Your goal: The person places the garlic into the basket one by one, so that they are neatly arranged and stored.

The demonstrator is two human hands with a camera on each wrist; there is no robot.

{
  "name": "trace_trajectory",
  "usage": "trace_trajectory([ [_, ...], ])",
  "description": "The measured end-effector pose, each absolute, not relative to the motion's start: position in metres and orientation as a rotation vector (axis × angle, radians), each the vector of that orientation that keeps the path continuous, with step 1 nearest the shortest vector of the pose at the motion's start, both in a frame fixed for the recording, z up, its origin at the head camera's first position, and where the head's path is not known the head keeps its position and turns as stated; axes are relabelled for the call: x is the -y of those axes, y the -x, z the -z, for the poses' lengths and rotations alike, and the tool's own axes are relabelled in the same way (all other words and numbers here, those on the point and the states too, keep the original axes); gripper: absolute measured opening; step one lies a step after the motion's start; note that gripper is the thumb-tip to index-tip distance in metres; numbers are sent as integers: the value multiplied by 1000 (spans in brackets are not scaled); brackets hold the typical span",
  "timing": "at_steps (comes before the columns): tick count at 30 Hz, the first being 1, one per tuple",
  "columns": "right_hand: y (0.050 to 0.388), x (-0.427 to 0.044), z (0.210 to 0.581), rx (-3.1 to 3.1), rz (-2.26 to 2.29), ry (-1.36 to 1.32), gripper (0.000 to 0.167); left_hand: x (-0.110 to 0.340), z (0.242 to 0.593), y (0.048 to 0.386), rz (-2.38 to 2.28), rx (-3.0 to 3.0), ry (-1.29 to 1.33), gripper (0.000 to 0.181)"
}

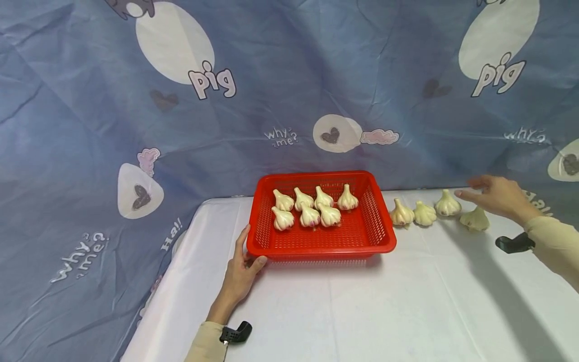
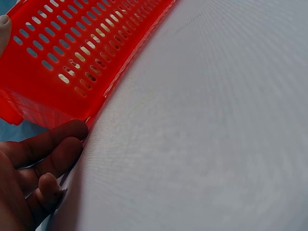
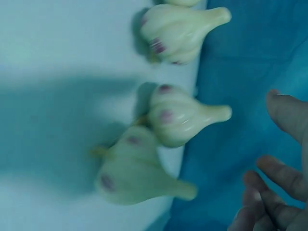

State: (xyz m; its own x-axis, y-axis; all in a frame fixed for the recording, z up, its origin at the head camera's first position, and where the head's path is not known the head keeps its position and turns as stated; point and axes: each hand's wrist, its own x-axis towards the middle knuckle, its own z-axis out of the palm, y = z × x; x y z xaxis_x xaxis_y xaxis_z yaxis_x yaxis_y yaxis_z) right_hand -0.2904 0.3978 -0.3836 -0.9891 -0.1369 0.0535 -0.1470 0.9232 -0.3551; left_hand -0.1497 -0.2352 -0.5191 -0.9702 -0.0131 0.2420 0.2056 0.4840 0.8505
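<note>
My left hand [image 1: 239, 276] holds the front left corner of a red perforated plastic basket [image 1: 316, 250], its thumb at the front and its fingers along the left side. In the left wrist view the bent fingers [image 2: 62, 156] lie low against the basket wall [image 2: 53, 77]. Several white garlic bulbs with purplish marks, one of them a bulb [image 1: 347, 198] at the right end, sit in the basket in two rows. My right hand [image 1: 499, 196] hovers above a shaded garlic bulb [image 1: 475, 221], fingers apart and holding nothing. The right wrist view shows garlic bulbs [image 3: 175, 115] beside that hand.
More garlic bulbs, such as one [image 1: 448, 203] near the back edge, form a row right of the basket. They stand on a white-covered table [image 1: 339, 311]. A blue printed cloth [image 1: 253, 100] hangs directly behind the table and along its left.
</note>
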Motion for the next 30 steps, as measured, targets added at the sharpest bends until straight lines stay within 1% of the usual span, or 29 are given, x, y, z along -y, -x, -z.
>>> trace_trajectory([
  [3,285,-408,393,3034,-536,-229,77,235,519,149,1487,2514,162,95],
  [6,282,-417,401,3017,-529,-219,80,235,520,149,1492,2515,155,94],
  [11,276,-431,411,3099,-554,-152,99,235,521,151,1490,2515,159,93],
  [14,273,-437,418,3175,-555,-115,106,236,522,151,1485,2517,162,92],
  [18,267,-440,433,3239,-542,-91,102,236,521,151,1491,2513,155,93],
  [22,263,-440,445,3229,-540,-99,93,235,520,151,1501,2512,152,94],
  [26,263,-438,449,3179,-552,-113,83,235,521,150,1503,2511,162,93],
  [30,264,-435,451,3156,-585,-109,79,236,521,150,1502,2508,169,93],
])
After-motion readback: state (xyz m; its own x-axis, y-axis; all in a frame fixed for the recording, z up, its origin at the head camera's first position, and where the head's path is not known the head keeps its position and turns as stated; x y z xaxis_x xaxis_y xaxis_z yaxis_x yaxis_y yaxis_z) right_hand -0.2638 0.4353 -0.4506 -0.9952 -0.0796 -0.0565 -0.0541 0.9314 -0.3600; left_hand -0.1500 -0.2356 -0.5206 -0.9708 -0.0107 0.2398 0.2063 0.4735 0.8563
